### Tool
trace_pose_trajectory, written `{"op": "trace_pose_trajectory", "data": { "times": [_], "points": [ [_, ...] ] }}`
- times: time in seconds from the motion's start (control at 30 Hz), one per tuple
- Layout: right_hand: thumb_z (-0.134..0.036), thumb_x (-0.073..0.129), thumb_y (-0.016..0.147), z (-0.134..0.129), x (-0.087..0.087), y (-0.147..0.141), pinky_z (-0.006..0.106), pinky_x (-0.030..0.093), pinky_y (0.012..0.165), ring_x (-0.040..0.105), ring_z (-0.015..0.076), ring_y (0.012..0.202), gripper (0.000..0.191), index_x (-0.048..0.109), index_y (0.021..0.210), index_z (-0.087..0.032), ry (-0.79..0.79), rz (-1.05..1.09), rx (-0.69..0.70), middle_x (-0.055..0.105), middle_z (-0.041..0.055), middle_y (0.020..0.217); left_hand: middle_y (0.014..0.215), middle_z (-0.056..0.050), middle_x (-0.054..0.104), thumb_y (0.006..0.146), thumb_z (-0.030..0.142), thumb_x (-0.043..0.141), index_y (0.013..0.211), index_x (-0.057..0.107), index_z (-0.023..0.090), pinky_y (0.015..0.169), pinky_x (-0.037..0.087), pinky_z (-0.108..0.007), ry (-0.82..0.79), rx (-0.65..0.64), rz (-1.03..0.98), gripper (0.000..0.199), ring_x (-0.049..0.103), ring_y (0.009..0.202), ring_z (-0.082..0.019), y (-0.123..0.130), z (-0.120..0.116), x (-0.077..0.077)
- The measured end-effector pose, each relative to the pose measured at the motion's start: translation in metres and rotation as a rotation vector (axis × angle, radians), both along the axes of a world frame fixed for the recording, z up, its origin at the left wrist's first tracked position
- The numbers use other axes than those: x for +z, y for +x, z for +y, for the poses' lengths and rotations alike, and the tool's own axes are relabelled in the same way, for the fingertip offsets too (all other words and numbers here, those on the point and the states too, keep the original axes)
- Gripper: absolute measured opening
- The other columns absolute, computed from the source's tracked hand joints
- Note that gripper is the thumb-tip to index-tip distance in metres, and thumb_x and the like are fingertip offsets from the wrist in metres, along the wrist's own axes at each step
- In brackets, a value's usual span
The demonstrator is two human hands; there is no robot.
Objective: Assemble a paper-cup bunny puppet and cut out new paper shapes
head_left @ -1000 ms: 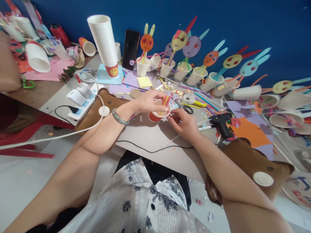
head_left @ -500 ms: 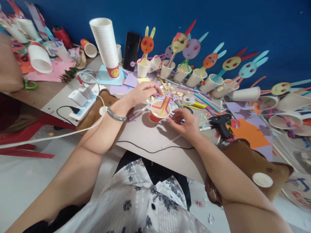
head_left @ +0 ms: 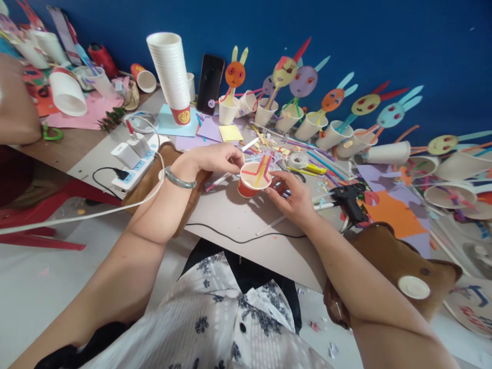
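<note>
A red and white paper cup (head_left: 249, 190) stands upright on the grey table, with pink and yellow strips (head_left: 263, 169) across its mouth. At the cup's left side is my left hand (head_left: 223, 158), fingers bent together, fingertips by the rim; a white pen-like stick shows just behind them. My right hand (head_left: 289, 196) curves around the cup's right side, its thumb and fingers apart and the fingertips at the wall. Whether either hand presses on the cup is hard to see. Paper scraps lie behind it.
Behind stand a tall cup stack (head_left: 169, 72), a phone (head_left: 210, 83) and several cups with rabbit faces. A power strip (head_left: 140, 166) with cables is at left, a glue gun (head_left: 349, 200) at right. Brown cushions (head_left: 384, 266) lie under both forearms. Another person's arm (head_left: 17, 102) is far left.
My left hand has come down from the scraps to the cup's left rim, uncovering a yellow paper square. My right hand has closed in on the cup, which sits slightly further right.
</note>
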State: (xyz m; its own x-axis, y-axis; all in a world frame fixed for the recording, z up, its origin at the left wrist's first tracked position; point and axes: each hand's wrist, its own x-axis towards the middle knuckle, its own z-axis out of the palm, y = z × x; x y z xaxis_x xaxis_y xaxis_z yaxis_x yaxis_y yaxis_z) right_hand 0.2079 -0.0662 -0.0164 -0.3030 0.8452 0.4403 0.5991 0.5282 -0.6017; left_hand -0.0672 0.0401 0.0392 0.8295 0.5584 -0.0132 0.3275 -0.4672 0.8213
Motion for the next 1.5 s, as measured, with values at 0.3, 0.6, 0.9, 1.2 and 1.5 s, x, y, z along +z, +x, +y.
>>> {"op": "trace_pose_trajectory", "data": {
  "times": [0.3,0.6,0.9,1.2,1.5],
  "points": [
    [-0.048,0.073,0.093,0.0,-0.001,0.001,0.03,0.055,0.062,0.064,0.0155,0.061,0.031,0.064,0.112,-0.025,-0.023,0.02,-0.006,0.072,0.0017,0.083,0.072,0.0,0.065,0.076,0.024,0.067,0.075,0.067,0.018,0.066,0.043,-0.026,-0.004,-0.004,-0.041,0.006,0.057,0.067,-0.012,0.006,-0.002,0.001],
    [-0.057,0.081,0.087,0.001,-0.002,0.001,0.03,0.053,0.06,0.065,0.0169,0.061,0.038,0.061,0.093,-0.025,-0.001,0.066,-0.021,0.068,0.0,0.075,0.07,0.002,0.062,0.072,0.02,0.062,0.071,0.061,0.019,0.065,0.043,-0.026,-0.033,0.053,0.017,0.002,0.057,0.067,-0.012,0.015,-0.009,0.0],
    [-0.053,0.084,0.082,0.004,-0.001,0.004,0.03,0.048,0.057,0.058,0.0151,0.058,0.039,0.058,0.086,-0.024,-0.007,0.053,-0.031,0.065,-0.0008,0.071,0.088,-0.002,0.07,0.09,0.029,0.064,0.095,0.066,0.019,0.067,0.053,-0.024,-0.089,0.072,-0.07,0.011,0.067,0.076,-0.013,0.018,-0.011,-0.006],
    [-0.053,0.084,0.083,0.001,0.007,0.001,0.03,0.042,0.056,0.052,0.0146,0.056,0.04,0.057,0.08,-0.024,0.007,0.007,-0.052,0.058,-0.0019,0.064,0.094,-0.002,0.069,0.097,0.029,0.062,0.099,0.062,0.017,0.073,0.056,-0.024,-0.222,0.073,-0.069,0.012,0.07,0.083,-0.012,0.021,-0.014,-0.003],
    [-0.057,0.083,0.082,0.001,0.013,0.001,0.033,0.042,0.057,0.051,0.016,0.057,0.043,0.056,0.074,-0.025,0.005,-0.034,-0.054,0.056,-0.0007,0.059,0.081,0.001,0.07,0.099,0.018,0.062,0.092,0.06,0.016,0.066,0.052,-0.017,-0.305,0.141,-0.083,0.007,0.07,0.073,-0.008,0.029,-0.02,-0.003]
  ]
}}
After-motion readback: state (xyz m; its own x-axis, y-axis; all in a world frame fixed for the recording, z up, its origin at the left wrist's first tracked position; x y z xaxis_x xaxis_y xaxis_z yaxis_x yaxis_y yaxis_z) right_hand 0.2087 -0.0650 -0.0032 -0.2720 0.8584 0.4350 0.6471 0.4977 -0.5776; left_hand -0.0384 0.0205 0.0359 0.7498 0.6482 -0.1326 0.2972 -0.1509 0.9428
